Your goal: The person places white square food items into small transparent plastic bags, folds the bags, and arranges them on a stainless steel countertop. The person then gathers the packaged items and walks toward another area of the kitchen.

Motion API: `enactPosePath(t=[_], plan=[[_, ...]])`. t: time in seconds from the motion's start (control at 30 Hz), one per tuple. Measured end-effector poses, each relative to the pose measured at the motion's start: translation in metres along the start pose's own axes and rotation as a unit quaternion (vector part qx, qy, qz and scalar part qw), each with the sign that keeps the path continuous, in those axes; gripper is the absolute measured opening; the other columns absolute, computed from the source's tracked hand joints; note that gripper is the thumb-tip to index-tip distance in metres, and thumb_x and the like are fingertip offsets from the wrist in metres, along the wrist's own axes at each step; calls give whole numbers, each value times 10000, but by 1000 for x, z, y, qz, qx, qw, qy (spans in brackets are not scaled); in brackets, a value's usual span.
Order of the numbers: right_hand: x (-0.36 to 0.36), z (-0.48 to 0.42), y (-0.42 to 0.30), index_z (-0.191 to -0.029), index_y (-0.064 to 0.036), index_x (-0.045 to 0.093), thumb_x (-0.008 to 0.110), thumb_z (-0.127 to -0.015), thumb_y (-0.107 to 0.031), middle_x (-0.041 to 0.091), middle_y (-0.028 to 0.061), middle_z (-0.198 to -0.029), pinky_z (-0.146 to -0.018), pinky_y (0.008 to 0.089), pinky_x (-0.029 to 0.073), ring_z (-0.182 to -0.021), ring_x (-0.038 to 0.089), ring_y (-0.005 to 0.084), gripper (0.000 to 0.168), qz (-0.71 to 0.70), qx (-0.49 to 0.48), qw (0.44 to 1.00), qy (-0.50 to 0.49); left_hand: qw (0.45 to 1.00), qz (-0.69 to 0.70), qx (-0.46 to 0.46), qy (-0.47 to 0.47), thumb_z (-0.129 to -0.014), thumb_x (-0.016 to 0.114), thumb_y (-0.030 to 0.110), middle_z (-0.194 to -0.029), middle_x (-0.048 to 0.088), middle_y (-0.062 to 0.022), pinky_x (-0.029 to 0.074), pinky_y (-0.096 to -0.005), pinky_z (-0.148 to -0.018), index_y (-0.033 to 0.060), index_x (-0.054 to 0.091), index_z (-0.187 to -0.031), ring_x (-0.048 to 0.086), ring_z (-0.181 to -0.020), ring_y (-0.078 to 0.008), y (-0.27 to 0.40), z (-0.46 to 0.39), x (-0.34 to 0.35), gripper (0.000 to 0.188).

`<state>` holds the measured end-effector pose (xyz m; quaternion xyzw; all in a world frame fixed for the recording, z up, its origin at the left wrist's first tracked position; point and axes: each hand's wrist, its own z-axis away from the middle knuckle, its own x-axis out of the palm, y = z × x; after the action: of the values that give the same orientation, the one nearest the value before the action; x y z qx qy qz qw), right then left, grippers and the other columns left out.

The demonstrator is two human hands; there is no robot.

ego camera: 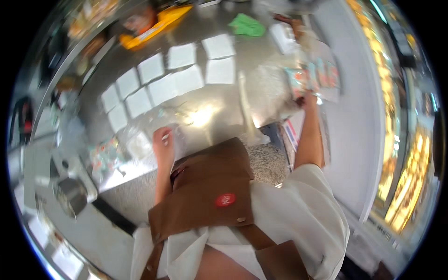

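My left hand (pixel 163 142) is above the near edge of the metal worktop, fingers curled in. A small white spot shows at its fingers; blur hides whether it is a held thing. Beside it lies a clear plastic bag (pixel 138 144) with something white inside. My right hand (pixel 309 100) reaches out to the lower edge of a printed plastic packet (pixel 296 80), at the left end of several similar packets (pixel 326 74). Whether its fingers grip the packet is too blurred to tell. Two rows of white square sheets (pixel 184 79) lie across the worktop (pixel 220 99).
A green cloth (pixel 247 25) and a yellow bag (pixel 157 28) lie at the far side. A pale strip (pixel 246 101) runs toward me. More printed packets (pixel 106 154) lie at left, near a metal container (pixel 71 196). A lit display case (pixel 407 182) stands at right.
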<state>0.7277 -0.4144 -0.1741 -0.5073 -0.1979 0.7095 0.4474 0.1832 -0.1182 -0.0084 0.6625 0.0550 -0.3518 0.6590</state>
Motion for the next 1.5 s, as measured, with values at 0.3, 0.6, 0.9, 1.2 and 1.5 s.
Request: enactPosePath(t=[0.3, 0.6, 0.9, 1.2, 1.5], plan=[[-13, 9, -20, -992, 21, 586, 665, -813, -163, 617, 98, -835, -555, 303, 502, -682, 598, 195, 268, -123, 52, 989, -67, 999, -13, 10, 34, -872, 589, 79, -932, 619, -129, 530, -339, -662, 50, 630, -925, 636, -783, -262, -3, 8, -9, 72], [-13, 89, -18, -993, 75, 599, 605, -848, -160, 635, 116, -907, -649, 303, 529, -769, 625, 202, 276, -209, -21, 973, -90, 992, -14, -53, 114, -863, 573, 57, -886, 622, -117, 508, -337, -632, 52, 623, -902, 629, -751, -246, -45, 22, -44, 63], [18, 205, -68, -1029, 46, 604, 544, -922, -276, 641, 101, -936, -732, 319, 503, -791, 603, 208, 344, -56, -268, 953, -127, 964, -92, -103, 226, -852, 555, 54, -792, 626, -158, 463, -450, -620, 87, 498, -1162, 610, -695, -356, -113, 20, -129, 317], [93, 309, -40, -769, 2, 589, 567, -893, -231, 564, 18, -715, -612, 277, 392, -660, 450, 111, 265, 23, -307, 927, -214, 933, -286, -179, 129, -846, 606, 220, -798, 681, -135, 490, -489, -648, 124, 523, -1139, 646, -750, -372, -173, -1, -187, 320], [114, 422, -37, -986, -37, 577, 659, -814, -325, 589, 123, -974, -841, 429, 421, -931, 577, 297, 346, 403, -480, 767, 139, 942, -293, -125, 107, -844, 599, 203, -809, 668, -147, 487, -490, -640, 130, 554, -1038, 636, -746, -381, -164, 16, -213, 212]])
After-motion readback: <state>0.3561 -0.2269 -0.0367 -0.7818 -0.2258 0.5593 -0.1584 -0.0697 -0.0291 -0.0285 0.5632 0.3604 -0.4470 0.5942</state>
